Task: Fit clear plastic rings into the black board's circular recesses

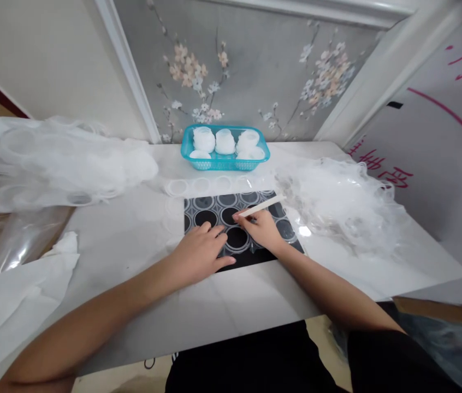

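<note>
Sheet (203, 202) looks light, floppy, best pinned near edges; left hand (203, 250) lies spread on it, right hand (262, 226) pinches stick (261, 206).

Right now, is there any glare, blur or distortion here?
Head view: glare glints on the clear plastic sheeting at left; the translucent plastic pile at right looks washed pale, outlines merging; the left forearm looks stretched; the white stick reads clearly.
</note>
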Demonstrator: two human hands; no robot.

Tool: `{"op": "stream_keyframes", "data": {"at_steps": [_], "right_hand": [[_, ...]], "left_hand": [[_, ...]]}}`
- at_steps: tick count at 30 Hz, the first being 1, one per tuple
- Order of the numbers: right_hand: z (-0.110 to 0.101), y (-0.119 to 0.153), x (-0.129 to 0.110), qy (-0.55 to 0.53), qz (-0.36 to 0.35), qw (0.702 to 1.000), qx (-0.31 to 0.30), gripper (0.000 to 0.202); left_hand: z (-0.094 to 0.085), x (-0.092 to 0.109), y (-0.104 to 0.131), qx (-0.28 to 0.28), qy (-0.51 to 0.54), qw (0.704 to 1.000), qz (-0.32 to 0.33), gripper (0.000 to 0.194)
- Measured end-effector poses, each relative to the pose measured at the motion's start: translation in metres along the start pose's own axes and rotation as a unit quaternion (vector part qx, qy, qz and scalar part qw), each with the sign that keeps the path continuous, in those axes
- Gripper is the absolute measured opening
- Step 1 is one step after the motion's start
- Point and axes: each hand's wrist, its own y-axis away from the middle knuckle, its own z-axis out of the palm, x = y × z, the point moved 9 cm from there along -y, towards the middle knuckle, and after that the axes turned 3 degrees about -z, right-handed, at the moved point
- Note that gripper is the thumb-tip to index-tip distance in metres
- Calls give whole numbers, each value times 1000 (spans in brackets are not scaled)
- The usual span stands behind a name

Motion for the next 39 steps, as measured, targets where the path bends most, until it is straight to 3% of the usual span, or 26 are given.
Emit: {"op": "stream_keyframes", "data": {"at_steps": [4, 8, 14, 19, 25, 26, 28, 29, 30, 32, 33, 36, 39], "right_hand": [[10, 1, 4, 51, 6, 998, -21, 29], [12, 3, 6, 44, 4, 999, -20, 28], [10, 1, 8, 49, 6, 999, -8, 28], [14, 8, -4, 100, -47, 994, -18, 24], [37, 20, -21, 314, -154, 933, -83, 27], [30, 11, -22, 335, -155, 926, -77, 26], [-3, -16, -22, 360, -130, 924, -13, 25], [-36, -30, -21, 358, -88, 926, 80, 25], [-59, -41, -19, 358, -68, 923, 124, 31], [-99, -47, -19, 321, -53, 920, 220, 38], [-106, -45, -18, 282, -60, 931, 224, 36], [-86, -24, -5, 175, -67, 974, 124, 26], [-56, 5, 21, 80, 5, 995, 64, 25]], "left_hand": [[9, 3, 1, -8, -40, 999, -7, 54], [14, 2, -1, -20, -49, 999, -1, 56], [16, 1, -1, 7, -65, 998, 9, 59], [16, 1, -1, 11, -65, 998, 17, 65], [15, -1, -6, -31, -32, 999, 5, 80], [15, -1, -6, -34, -28, 999, 3, 85], [15, -3, -7, -41, -19, 999, -2, 97], [16, -4, -6, -47, -14, 999, -4, 102], [15, -6, -6, -52, -7, 999, -5, 104], [14, -10, -5, -60, 15, 998, -10, 98], [12, -13, -5, -60, 30, 998, -19, 92], [2, -19, -8, -28, 72, 996, -48, 72], [-7, -4, -13, 26, 74, 997, -17, 65]]}}
